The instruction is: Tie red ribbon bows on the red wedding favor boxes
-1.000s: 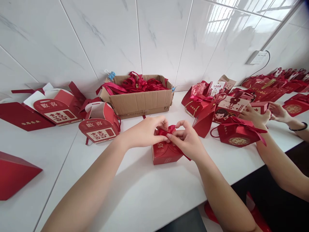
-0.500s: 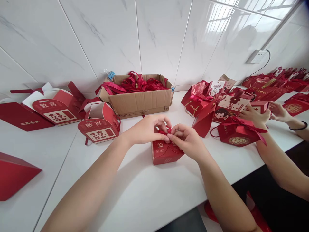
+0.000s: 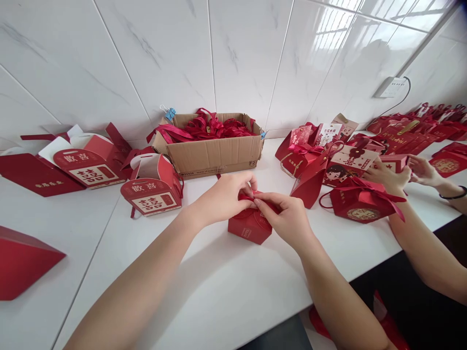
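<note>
A small red gift box [image 3: 250,229] stands on the white table in front of me, its top largely covered by my fingers. My left hand [image 3: 233,197] is closed in a pinch on red ribbon [image 3: 243,197] at the box's top. Right beside it, my right hand [image 3: 286,218] pinches at the same spot, thumb and forefinger pressed together on the ribbon. Both sets of fingertips meet there, and the exact shape of the ribbon between them is hidden.
Behind the box sits a cardboard carton [image 3: 215,156] full of red ribbons. Red-and-white gift boxes [image 3: 151,192] stand on the left, near a red box [image 3: 27,262]. On the right, a co-worker's hands [image 3: 390,180] work among red gift boxes [image 3: 359,201].
The small box has turned a little under my hands, showing a different side. My fingers have drawn closer together at the ribbon, and the view has shifted slightly.
</note>
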The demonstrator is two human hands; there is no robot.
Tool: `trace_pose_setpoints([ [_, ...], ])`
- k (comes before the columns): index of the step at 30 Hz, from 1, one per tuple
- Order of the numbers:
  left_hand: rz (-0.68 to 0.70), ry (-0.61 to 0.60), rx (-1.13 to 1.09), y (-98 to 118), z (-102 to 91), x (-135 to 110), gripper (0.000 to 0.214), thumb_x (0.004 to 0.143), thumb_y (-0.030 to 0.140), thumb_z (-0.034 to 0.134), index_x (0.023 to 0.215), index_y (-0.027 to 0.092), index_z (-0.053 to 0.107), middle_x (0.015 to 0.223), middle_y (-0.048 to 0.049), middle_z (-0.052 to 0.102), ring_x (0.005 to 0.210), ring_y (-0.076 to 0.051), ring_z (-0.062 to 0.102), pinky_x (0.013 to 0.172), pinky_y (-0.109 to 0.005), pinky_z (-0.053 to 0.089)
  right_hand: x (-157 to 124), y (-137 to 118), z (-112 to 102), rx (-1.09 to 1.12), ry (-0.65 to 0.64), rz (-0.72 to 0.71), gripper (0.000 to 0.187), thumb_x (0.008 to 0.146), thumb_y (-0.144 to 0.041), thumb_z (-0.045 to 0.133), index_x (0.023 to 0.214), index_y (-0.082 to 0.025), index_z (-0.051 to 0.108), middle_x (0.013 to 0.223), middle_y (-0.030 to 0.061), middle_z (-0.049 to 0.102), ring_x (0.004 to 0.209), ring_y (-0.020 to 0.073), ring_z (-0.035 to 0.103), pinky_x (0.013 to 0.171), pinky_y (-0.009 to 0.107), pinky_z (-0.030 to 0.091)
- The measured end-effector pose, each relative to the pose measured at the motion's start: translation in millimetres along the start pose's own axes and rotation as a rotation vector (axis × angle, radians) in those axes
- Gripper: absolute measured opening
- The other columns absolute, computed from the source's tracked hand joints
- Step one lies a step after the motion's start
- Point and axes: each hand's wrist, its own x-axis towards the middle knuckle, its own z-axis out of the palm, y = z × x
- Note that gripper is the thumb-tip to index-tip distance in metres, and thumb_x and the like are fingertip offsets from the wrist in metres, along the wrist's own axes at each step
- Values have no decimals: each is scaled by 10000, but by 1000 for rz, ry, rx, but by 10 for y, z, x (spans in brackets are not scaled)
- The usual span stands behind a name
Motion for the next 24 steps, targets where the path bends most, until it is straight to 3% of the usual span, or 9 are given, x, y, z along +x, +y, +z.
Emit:
trace_pose_setpoints([
  [7, 11, 6, 153, 53, 16, -20, 118, 827, 168, 506, 927, 232, 502, 884, 11, 670, 811, -158, 628, 675, -266, 474, 11, 11, -47, -25, -71, -25, 189, 823, -322, 625, 967, -279, 739, 954, 39, 711, 853, 214, 653, 730, 343, 527],
  [13, 5, -10, 152, 34, 1, -21, 143, 850, 180, 501, 976, 247, 500, 905, 15, 686, 868, -171, 625, 724, -292, 478, 67, 66, -61, -139, -19, -93, 105, 798, -306, 661, 845, -269, 747, 923, 44, 592, 766, 174, 588, 679, 329, 506],
  [16, 31, -24, 121, 18, -3, -8, 152, 848, 158, 497, 971, 247, 506, 915, 23, 681, 861, -155, 625, 734, -285, 475, 86, 90, -63, -131, -37, -100, 112, 813, -304, 632, 822, -254, 733, 1001, 63, 592, 913, 218, 587, 810, 387, 493],
  [19, 60, -39, 112, -11, 5, 10, 154, 849, 148, 480, 968, 242, 513, 919, 17, 666, 862, -153, 620, 738, -281, 471, 101, 112, -69, -113, -81, -46, 129, 824, -316, 605, 813, -253, 717, 1233, 69, 548, 1162, 282, 504, 960, 467, 415],
  [21, 80, -48, 109, -29, 10, 16, 159, 856, 147, 462, 975, 242, 509, 934, 12, 658, 868, -156, 616, 737, -282, 469, 111, 114, -73, -51, -145, 15, 156, 834, -337, 585, 820, -244, 710, 1337, 65, 492, 1205, 292, 485, 954, 464, 419],
  [24, 108, -60, 99, -38, 7, 13, 166, 863, 134, 443, 974, 244, 499, 938, 14, 653, 866, -152, 612, 741, -278, 469, 127, 88, -80, 60, -215, 48, 223, 834, -385, 578, 760, -214, 700, 1305, 82, 523, 1142, 276, 535, 878, 404, 467],
])
